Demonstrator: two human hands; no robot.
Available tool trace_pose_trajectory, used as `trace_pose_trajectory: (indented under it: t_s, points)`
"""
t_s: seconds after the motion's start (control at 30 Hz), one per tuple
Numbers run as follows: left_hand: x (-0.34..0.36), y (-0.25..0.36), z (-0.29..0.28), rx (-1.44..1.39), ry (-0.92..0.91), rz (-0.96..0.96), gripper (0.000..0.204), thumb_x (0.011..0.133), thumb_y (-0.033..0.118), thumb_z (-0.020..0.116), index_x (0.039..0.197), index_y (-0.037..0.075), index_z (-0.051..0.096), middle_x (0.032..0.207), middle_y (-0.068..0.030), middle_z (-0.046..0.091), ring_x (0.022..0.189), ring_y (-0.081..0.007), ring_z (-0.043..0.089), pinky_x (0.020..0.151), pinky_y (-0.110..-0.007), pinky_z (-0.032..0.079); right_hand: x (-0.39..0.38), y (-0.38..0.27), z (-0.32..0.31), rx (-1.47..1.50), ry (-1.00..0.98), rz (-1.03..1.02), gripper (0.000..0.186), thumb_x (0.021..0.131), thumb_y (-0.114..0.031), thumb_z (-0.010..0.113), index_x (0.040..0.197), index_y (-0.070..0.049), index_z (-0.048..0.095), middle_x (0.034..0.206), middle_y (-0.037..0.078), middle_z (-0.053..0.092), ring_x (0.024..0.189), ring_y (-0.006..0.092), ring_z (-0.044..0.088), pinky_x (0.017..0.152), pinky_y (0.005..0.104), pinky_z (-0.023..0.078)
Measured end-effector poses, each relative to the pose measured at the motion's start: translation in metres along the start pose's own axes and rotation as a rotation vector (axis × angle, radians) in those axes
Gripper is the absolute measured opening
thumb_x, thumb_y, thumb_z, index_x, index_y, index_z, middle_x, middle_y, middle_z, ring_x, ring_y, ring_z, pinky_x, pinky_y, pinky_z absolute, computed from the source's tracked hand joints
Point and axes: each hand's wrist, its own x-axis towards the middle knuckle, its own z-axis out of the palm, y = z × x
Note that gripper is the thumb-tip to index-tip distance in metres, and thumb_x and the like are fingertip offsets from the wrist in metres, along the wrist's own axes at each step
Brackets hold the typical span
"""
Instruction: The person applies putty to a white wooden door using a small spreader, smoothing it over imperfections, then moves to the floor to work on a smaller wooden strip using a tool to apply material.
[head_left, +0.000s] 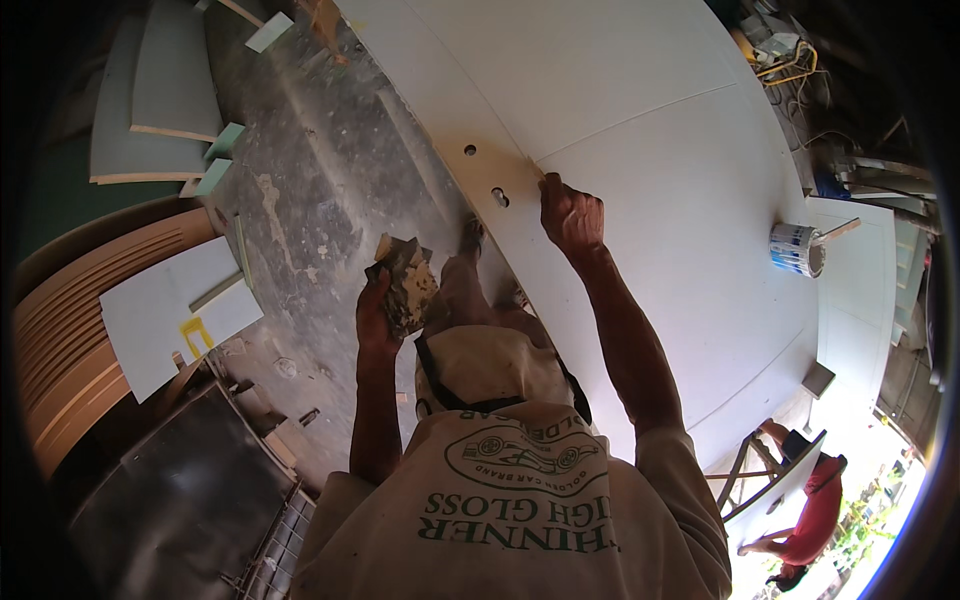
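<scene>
A large white door panel (640,210) lies in front of me, with two lock holes (499,197) near its left edge and thin grooves across its face. My right hand (572,213) is closed over the panel, right of the holes, round a thin, flat, scraper-like tool (535,168). Its tip meets the panel beside a groove; most of it is hidden by the fingers. My left hand (374,315), left of the panel edge, grips a ragged, putty-smeared board (406,285) from its left side.
A paint can (797,250) with a stick in it stands on the panel's right. Grey boards (175,75), brown slatted panels (75,330) and a white sheet (160,310) lie at left. A person in red (815,510) bends over another panel at lower right.
</scene>
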Motion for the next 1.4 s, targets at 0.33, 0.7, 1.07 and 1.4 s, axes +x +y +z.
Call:
trace_pose_trajectory:
  t_s: [0.33,0.7,1.07,1.4]
  points:
    - [-0.025,-0.019,-0.007,-0.004,0.039,0.025,0.047,0.109,0.025,0.059,0.146,-0.002,0.052,0.131,-0.0130,0.069,0.112,-0.0246,0.073,0.095,-0.042,0.061,-0.019,-0.003,-0.025,-0.057,-0.164,0.076,0.020,0.102,-0.019,0.063,0.087,-0.009,0.057,0.056,0.011,0.064,0.048,0.0355,0.066,0.045,0.0472,0.052]
    - [-0.024,-0.029,0.019,0.020,-0.063,-0.033,0.045,0.108,0.024,0.060,0.144,-0.002,0.055,0.131,-0.0130,0.070,0.113,-0.0239,0.073,0.098,-0.040,0.059,-0.111,0.002,-0.087,-0.013,-0.114,0.022,0.018,0.098,-0.009,0.065,0.085,-0.009,0.053,0.055,0.005,0.058,0.043,0.0287,0.059,0.041,0.0418,0.047]
    - [-0.035,-0.055,0.032,0.021,-0.120,-0.086,0.043,0.107,0.024,0.061,0.142,-0.001,0.058,0.129,-0.0130,0.072,0.113,-0.0244,0.073,0.098,-0.041,0.059,-0.217,0.013,-0.137,0.020,-0.154,0.106,0.016,0.097,-0.004,0.064,0.088,-0.009,0.051,0.055,0.005,0.054,0.042,0.0274,0.056,0.039,0.0411,0.041]
    - [-0.042,-0.062,0.029,-0.032,-0.149,-0.094,0.041,0.107,0.022,0.061,0.141,-0.001,0.058,0.130,-0.0145,0.071,0.113,-0.0259,0.073,0.098,-0.043,0.060,-0.307,0.023,-0.169,0.007,-0.110,0.124,0.017,0.095,-0.005,0.073,0.109,-0.006,0.063,0.060,0.007,0.060,0.046,0.0268,0.059,0.043,0.0402,0.045]
